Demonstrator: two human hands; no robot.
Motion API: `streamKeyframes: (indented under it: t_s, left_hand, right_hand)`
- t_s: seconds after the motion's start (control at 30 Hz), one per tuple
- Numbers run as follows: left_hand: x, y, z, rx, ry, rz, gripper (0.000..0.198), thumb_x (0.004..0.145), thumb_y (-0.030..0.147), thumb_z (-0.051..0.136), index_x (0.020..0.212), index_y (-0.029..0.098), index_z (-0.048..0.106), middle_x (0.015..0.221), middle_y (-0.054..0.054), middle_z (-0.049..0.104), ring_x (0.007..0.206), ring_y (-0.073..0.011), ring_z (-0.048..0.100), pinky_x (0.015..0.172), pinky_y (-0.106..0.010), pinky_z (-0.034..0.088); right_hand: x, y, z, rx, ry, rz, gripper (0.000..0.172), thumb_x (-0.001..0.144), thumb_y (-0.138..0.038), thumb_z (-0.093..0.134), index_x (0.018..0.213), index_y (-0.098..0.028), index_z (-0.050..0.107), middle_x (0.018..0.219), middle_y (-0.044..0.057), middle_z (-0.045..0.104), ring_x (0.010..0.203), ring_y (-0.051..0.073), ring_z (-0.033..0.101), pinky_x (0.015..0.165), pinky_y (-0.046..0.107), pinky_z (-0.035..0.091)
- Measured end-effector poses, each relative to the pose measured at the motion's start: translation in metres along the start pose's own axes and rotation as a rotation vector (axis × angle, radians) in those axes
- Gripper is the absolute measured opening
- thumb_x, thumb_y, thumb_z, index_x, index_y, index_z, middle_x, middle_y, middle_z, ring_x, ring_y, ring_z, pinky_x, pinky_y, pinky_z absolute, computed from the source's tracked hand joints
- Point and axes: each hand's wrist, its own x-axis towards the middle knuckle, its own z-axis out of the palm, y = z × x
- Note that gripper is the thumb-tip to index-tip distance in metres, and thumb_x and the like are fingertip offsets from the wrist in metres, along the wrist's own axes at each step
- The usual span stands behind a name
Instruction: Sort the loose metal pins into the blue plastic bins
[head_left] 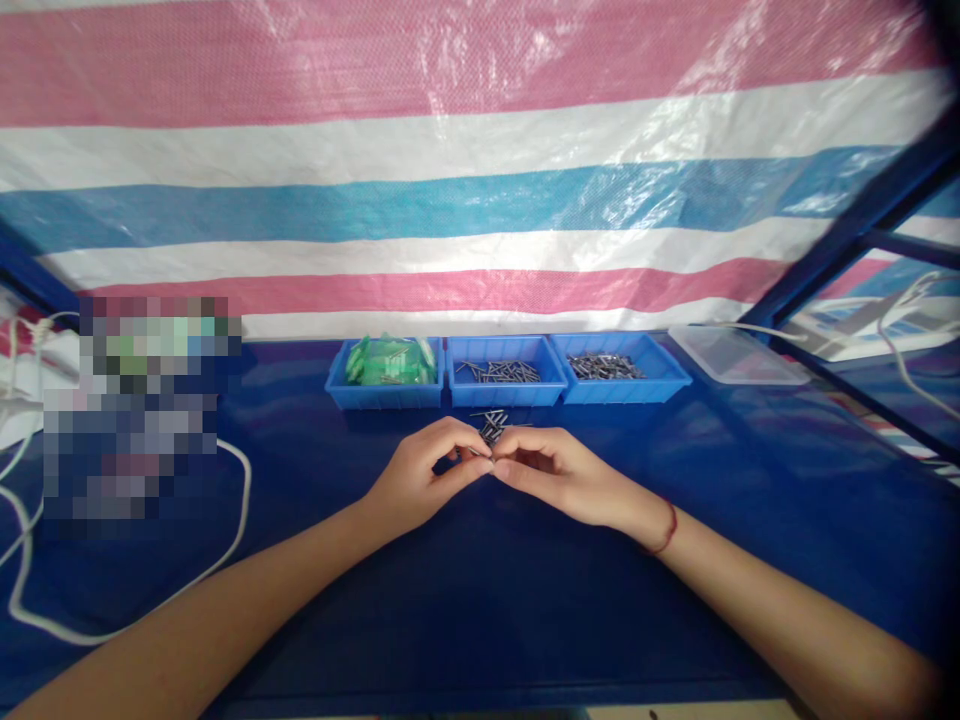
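Observation:
My left hand (424, 472) and my right hand (566, 475) meet over the middle of the table, thumb and fingers of each pinched together. What they hold between the fingertips is tiny and mostly hidden. Just beyond the fingertips lies a small loose pile of dark metal pins (492, 424), partly covered by my hands. Behind it a blue bin (507, 393) contains slim metal pins (501, 372). To its right, another blue bin (630, 390) holds shorter metal pieces (606, 366). The left blue bin (386, 398) has green plastic packets (391, 360) in it.
The blue tabletop (480, 620) runs under everything. A translucent plastic lid (735, 355) lies at the back right. White cable (244, 490) loops over the left side, near a blurred-out area. A striped plastic sheet (450, 210) hangs behind, with a blue frame post (832, 235) at right.

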Motion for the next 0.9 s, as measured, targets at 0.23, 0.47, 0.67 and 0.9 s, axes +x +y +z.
streamKeyframes:
  t_s: [0.23,0.47,0.67,0.9]
  left_hand:
    - [0.0014,0.0027,-0.0001,-0.024,0.019,0.020,0.012,0.088,0.027,0.059,0.086,0.017,0.064,0.083,-0.004,0.064,0.074,-0.0123,0.061,0.068,-0.025,0.049]
    - [0.0022,0.0043,-0.0008,-0.011,0.034,0.035,0.012,0.088,0.026,0.057,0.087,0.018,0.065,0.085,-0.004,0.065,0.077,-0.0135,0.062,0.070,-0.026,0.050]
    - [0.0023,0.0030,0.0000,-0.007,0.052,0.005,0.008,0.087,0.023,0.059,0.090,0.018,0.064,0.082,-0.003,0.064,0.073,-0.0121,0.060,0.068,-0.024,0.048]
    - [0.0012,0.0025,0.0004,0.034,0.039,-0.067,0.009,0.088,0.025,0.056,0.089,0.018,0.061,0.081,-0.002,0.063,0.073,-0.0124,0.058,0.069,-0.025,0.047]
  right_hand:
    - [0.0004,0.0019,0.0005,-0.097,-0.010,-0.056,0.023,0.091,-0.037,0.053,0.089,-0.017,0.063,0.081,0.002,0.056,0.070,0.012,0.049,0.066,0.026,0.042]
    - [0.0007,0.0041,0.0014,-0.068,0.030,-0.049,0.020,0.088,-0.036,0.057,0.092,-0.018,0.064,0.085,0.003,0.058,0.072,0.013,0.052,0.068,0.027,0.045]
    - [0.0013,0.0069,0.0022,0.005,0.110,-0.028,0.020,0.083,-0.037,0.064,0.086,-0.018,0.060,0.080,0.001,0.055,0.067,0.011,0.049,0.063,0.026,0.042]
    - [0.0005,0.0050,-0.0019,-0.004,0.194,-0.028,0.022,0.081,-0.040,0.065,0.084,-0.019,0.061,0.081,0.001,0.057,0.066,0.011,0.051,0.062,0.026,0.044]
